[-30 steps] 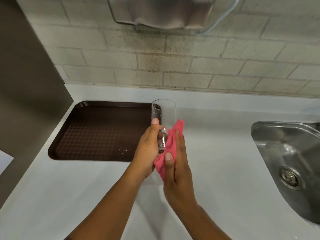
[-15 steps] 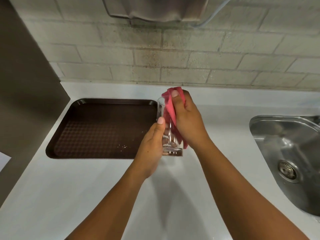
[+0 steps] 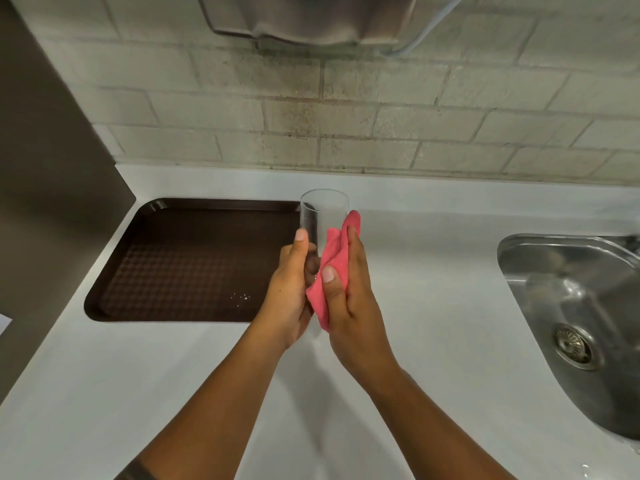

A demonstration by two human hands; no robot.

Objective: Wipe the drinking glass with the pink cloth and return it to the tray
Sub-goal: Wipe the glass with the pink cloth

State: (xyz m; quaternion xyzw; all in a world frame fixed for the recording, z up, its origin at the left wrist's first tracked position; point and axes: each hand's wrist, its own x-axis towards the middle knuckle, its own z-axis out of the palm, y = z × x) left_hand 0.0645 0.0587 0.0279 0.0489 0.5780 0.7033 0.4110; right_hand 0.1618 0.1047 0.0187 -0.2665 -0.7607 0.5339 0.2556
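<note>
A tall clear drinking glass (image 3: 323, 216) is held upright above the white counter, just right of the tray. My left hand (image 3: 289, 292) grips its lower half, thumb up along the side. My right hand (image 3: 349, 306) presses the pink cloth (image 3: 334, 271) against the right side of the glass, thumb on the cloth. The lower part of the glass is hidden between the hands. The brown tray (image 3: 180, 265) lies at the left with nothing on it but a few small droplets or crumbs.
A steel sink (image 3: 575, 306) with a drain is set into the white counter (image 3: 433, 306) at the right. A brick wall runs behind, with a metal fixture (image 3: 311, 15) mounted above. A dark panel (image 3: 41, 168) borders the left side.
My right hand with the cloth has come down from the glass's rim to its lower side. The glass stands higher and upright in my left hand.
</note>
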